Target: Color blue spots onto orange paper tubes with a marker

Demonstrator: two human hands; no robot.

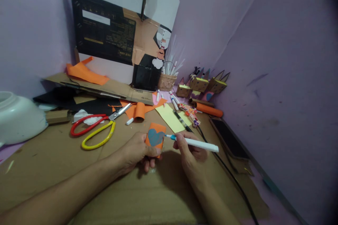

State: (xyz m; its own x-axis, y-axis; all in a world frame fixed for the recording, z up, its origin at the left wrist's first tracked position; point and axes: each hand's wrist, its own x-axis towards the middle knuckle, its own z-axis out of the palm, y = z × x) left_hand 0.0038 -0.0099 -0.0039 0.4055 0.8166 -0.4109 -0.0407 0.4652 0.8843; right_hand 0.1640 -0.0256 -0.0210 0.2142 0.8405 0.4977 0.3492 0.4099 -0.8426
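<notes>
Head view: left hand (138, 151) closed on the orange piece (155, 140), thumb on its front face below a blue-grey heart; piece held above the cardboard surface (113, 190). Right hand (191, 151) pinches the white marker (202, 144), fingers closed round it, blue tip at the heart's right edge. Red-and-yellow-handled scissors (101, 126) lie left of the piece, blades parted.

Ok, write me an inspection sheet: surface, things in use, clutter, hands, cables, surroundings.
Surface: brown cardboard, lightly marked
Things in use: orange piece bearing a blue-grey heart; white marker, uncapped
Clutter: scissors, orange roll, yellow paper, dark phone-like slab
Hands: left hand holds orange piece; right hand holds marker
Cables: one black cable, running past right hand
Surroundings: purple walls, upright opened box, white vessel
</notes>
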